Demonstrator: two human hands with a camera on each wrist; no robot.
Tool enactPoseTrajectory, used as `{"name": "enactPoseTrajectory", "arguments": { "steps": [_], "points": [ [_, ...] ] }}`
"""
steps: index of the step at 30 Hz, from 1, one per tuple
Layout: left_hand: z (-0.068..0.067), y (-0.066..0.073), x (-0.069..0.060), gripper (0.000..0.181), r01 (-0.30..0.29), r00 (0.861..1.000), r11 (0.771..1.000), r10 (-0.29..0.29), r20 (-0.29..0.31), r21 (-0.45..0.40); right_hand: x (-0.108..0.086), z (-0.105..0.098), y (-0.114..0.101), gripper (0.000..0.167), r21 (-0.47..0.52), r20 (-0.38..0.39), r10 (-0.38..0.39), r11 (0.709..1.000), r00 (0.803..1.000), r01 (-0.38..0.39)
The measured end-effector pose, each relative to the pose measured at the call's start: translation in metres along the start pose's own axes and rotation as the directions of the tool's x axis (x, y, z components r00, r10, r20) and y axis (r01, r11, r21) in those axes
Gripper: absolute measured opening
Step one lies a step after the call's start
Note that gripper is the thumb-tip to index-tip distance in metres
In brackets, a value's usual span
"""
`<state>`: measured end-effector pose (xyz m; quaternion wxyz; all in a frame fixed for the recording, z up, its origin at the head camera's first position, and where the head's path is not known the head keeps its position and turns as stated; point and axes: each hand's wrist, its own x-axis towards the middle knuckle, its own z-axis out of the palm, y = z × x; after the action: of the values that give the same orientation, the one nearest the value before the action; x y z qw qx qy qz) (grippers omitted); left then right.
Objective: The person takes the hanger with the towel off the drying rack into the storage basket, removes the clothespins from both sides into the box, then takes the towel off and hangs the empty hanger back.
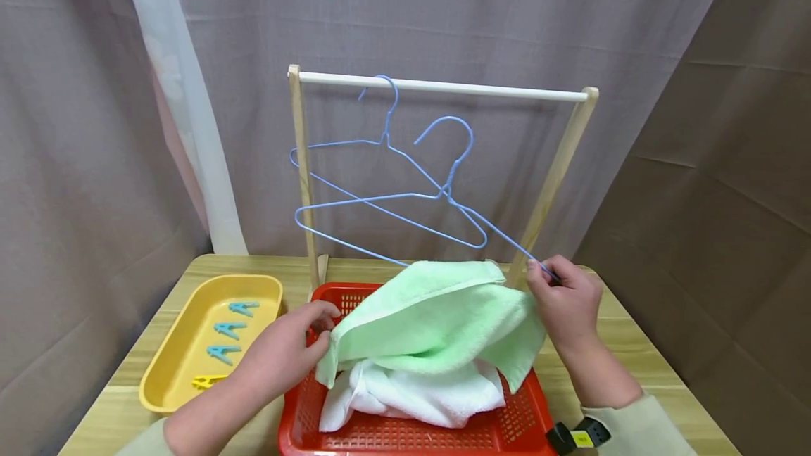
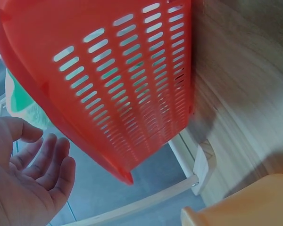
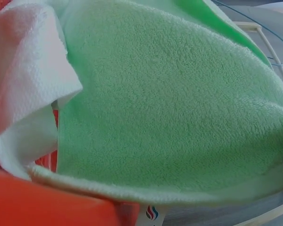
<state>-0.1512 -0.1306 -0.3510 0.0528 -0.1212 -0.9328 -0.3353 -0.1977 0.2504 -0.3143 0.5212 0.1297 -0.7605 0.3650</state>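
A light green towel (image 1: 437,315) lies over the lower part of a blue wire hanger (image 1: 469,153), above a folded white towel (image 1: 418,393) in a red plastic basket (image 1: 298,414). My right hand (image 1: 567,301) grips the hanger's right end, close to the green towel's right side; whether it also holds cloth cannot be told. The fingers of my left hand (image 1: 288,350) are loosely bent beside the green towel's left corner, over the basket's left rim. In the left wrist view, a gap shows between the thumb and the visible fingers of that hand (image 2: 33,174).
A second blue hanger (image 1: 386,118) hangs from the white rod (image 1: 443,86) of a wooden rack behind the basket. At left, a yellow tray (image 1: 171,343) holds several teal clothespins (image 1: 229,330) and a yellow clothespin (image 1: 208,381). Grey curtains surround the wooden table (image 1: 117,400).
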Motion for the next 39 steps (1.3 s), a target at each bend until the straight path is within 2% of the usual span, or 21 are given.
{"name": "enactPoseTrajectory", "arguments": {
  "steps": [6, 13, 20, 25, 34, 39],
  "points": [
    [-0.001, 0.0, 0.001, 0.022, -0.02, 0.999, 1.0, 0.02, -0.029, 0.018, -0.002, 0.003, -0.001, 0.026, 0.036, 0.01, 0.001, 0.999, 1.0, -0.001],
    [-0.001, 0.004, 0.002, 0.02, -0.042, 0.998, 0.999, 0.042, -0.051, 0.012, -0.001, 0.006, -0.004, 0.026, 0.032, 0.022, -0.008, 0.999, 1.0, 0.008],
    [-0.001, 0.013, 0.008, 0.022, -0.051, 0.998, 0.999, 0.05, -0.031, -0.012, 0.0, 0.005, -0.005, 0.026, 0.004, 0.024, -0.006, 1.0, 1.0, 0.006],
    [0.001, 0.023, 0.013, 0.029, -0.047, 0.999, 0.998, 0.047, -0.015, -0.038, 0.0, 0.003, -0.005, 0.026, 0.002, 0.029, -0.004, 1.0, 1.0, 0.003],
    [0.006, 0.037, 0.022, 0.034, -0.15, 0.988, 0.988, 0.15, -0.034, -0.018, 0.0, 0.003, -0.006, 0.026, 0.013, 0.043, -0.016, 1.0, 0.999, 0.015],
    [0.007, 0.04, 0.023, 0.033, -0.153, 0.988, 0.988, 0.154, 0.006, -0.026, -0.001, 0.005, -0.006, 0.026, 0.028, 0.056, -0.02, 0.999, 0.998, 0.018]
  ]
}}
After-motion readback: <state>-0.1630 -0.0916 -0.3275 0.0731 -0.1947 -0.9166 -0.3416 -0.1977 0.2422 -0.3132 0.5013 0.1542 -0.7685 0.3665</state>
